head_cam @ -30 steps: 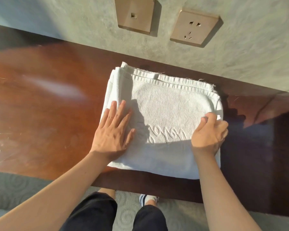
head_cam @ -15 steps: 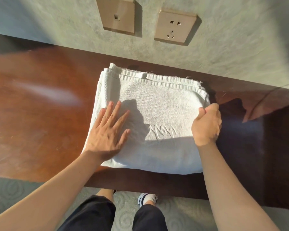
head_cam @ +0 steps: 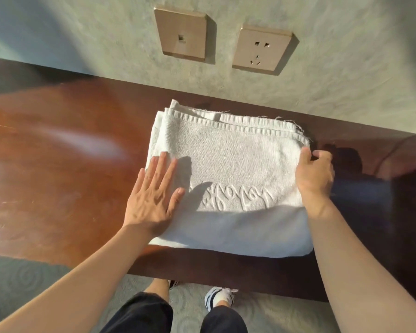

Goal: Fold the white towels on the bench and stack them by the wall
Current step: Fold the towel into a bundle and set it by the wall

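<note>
A folded white towel [head_cam: 235, 162] with raised lettering lies on the dark wooden bench [head_cam: 58, 169], its hemmed far edge close to the grey wall [head_cam: 346, 68]. My left hand [head_cam: 154, 195] lies flat with straight fingers on the towel's left side. At the towel's right edge, my right hand [head_cam: 314, 175] grips the fold, thumb on top and fingers curled over the side. Several layers show at the towel's far left corner.
Two bronze wall plates, a switch [head_cam: 181, 36] and a socket [head_cam: 263, 50], sit on the wall above the bench. Bare wood stretches to the left. Patterned carpet [head_cam: 22, 280], my legs and a shoe [head_cam: 220, 296] are below the bench's front edge.
My right hand has slid from on top of the towel out to its right edge and now grips the fold. My left hand stays flat on the left side.
</note>
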### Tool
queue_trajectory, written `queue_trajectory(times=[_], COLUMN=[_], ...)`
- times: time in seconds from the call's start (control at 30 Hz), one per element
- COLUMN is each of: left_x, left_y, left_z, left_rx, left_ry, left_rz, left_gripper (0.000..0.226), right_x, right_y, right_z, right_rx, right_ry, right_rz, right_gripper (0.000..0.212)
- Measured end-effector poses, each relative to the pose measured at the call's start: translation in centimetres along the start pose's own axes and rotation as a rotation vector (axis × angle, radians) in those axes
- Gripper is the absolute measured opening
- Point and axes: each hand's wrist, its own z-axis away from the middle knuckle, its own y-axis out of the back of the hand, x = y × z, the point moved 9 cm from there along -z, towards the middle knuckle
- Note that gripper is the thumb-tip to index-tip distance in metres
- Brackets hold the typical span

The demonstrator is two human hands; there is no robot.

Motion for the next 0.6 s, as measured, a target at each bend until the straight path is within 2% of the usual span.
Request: queue_trajectory(times=[0.2,0.27,0.33,0.4,0.43,0.5,0.57,0.6], left_x=[-0.4,-0.6,-0.2,1.5,2.6,4.0,4.1,3.6], left_y=[-0.1,-0.3,0.1,1.0,1.2,0.8,-0.2,-0.7], left_z=[0.0,0.0,0.0,-0.2,-0.3,-0.4,-0.5,-0.5], left_rx=[-0.033,-0.056,-0.052,0.017,0.048,0.059,0.007,-0.016], left_ry=[0.062,0.090,0.083,-0.014,-0.083,-0.180,-0.188,-0.176], left_rz=[0.003,-0.035,-0.086,-0.087,-0.068,-0.035,-0.028,-0.038], left_gripper=[0.061,0.059,0.061,0.059,0.060,0.062,0.062,0.062], right_x=[-2.5,-3.1,-4.3,-6.3,-7.2,-7.4,-5.3,-4.1], right_y=[-0.2,-0.2,0.0,-0.4,-1.5,-5.1,-8.4,-8.8], right_z=[-2.0,-1.6,0.1,4.2,7.0,12.9,16.7,16.8], right_rx=[0.046,0.077,0.129,0.161,0.123,-0.086,-0.293,-0.324], right_ry=[0.107,0.140,0.189,0.339,0.433,0.584,0.669,0.697], right_rz=[0.042,0.039,0.121,0.215,0.226,0.312,0.487,0.558], right_gripper=[0.022,0.026,0.039,0.051,0.054,0.058,0.063,0.064])
